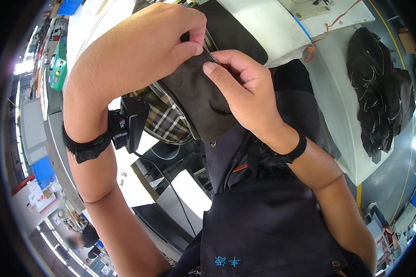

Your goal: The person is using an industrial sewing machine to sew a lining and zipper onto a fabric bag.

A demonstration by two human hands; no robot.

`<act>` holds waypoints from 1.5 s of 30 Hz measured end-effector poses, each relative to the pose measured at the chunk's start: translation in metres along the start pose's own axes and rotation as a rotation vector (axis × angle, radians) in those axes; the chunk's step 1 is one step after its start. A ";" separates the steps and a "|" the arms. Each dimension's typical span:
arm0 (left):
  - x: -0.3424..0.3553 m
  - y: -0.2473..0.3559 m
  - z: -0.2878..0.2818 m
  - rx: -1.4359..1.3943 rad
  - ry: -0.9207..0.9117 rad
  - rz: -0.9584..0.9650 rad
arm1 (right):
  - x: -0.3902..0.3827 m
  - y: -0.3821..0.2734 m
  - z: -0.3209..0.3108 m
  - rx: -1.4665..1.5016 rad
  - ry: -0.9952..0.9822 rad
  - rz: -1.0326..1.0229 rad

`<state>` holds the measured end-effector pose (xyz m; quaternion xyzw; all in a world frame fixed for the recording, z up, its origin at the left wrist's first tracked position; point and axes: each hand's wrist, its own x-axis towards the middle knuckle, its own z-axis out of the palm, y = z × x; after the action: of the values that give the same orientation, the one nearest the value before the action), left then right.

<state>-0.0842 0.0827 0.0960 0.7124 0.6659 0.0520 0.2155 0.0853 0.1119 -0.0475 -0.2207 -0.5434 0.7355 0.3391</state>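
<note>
A dark olive fabric piece (203,111) with metal zippers (180,113) lies opened in front of me, showing plaid lining (164,122). My left hand (180,34) is bent over its upper zipper, fingers closed at the zipper edge; what exactly they pinch is partly hidden. My right hand (245,87) grips the same zipper edge from the right, its thumb pressed on the fabric and its fingers curled beside it. A black strapped device (129,124) with a cable is on my left forearm.
White work surfaces (282,37) surround the piece, with an orange cord (309,51) at upper right. Dark bags or garments (372,92) are piled on the right. A green box (58,64) stands at left. Other people (83,237) are in the distant lower left.
</note>
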 end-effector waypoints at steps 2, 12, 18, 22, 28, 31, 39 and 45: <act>0.000 0.003 0.000 -0.035 -0.038 -0.120 | 0.003 -0.003 0.001 -0.013 -0.013 0.014; -0.017 0.004 0.006 0.011 0.140 -0.087 | 0.000 -0.017 0.009 0.041 0.021 0.030; -0.060 0.019 0.070 0.024 0.533 -0.145 | -0.002 -0.013 0.014 0.174 -0.027 0.057; -0.069 0.030 0.097 0.042 0.653 -0.193 | -0.003 -0.021 0.016 0.176 -0.040 0.071; -0.072 0.013 0.113 -0.169 0.857 -0.558 | -0.003 -0.019 0.020 0.129 -0.022 0.037; -0.071 0.012 0.116 -0.525 0.878 -0.648 | -0.004 -0.017 0.019 0.138 -0.007 0.067; -0.078 0.007 0.119 -0.998 0.900 -0.538 | -0.003 -0.024 0.016 0.129 -0.043 0.117; -0.088 0.010 0.108 -0.967 0.924 -0.564 | -0.001 -0.031 0.013 0.131 -0.085 0.144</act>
<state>-0.0457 -0.0283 0.0213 0.2438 0.7498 0.5788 0.2082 0.0852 0.1088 -0.0140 -0.2050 -0.4907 0.8007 0.2756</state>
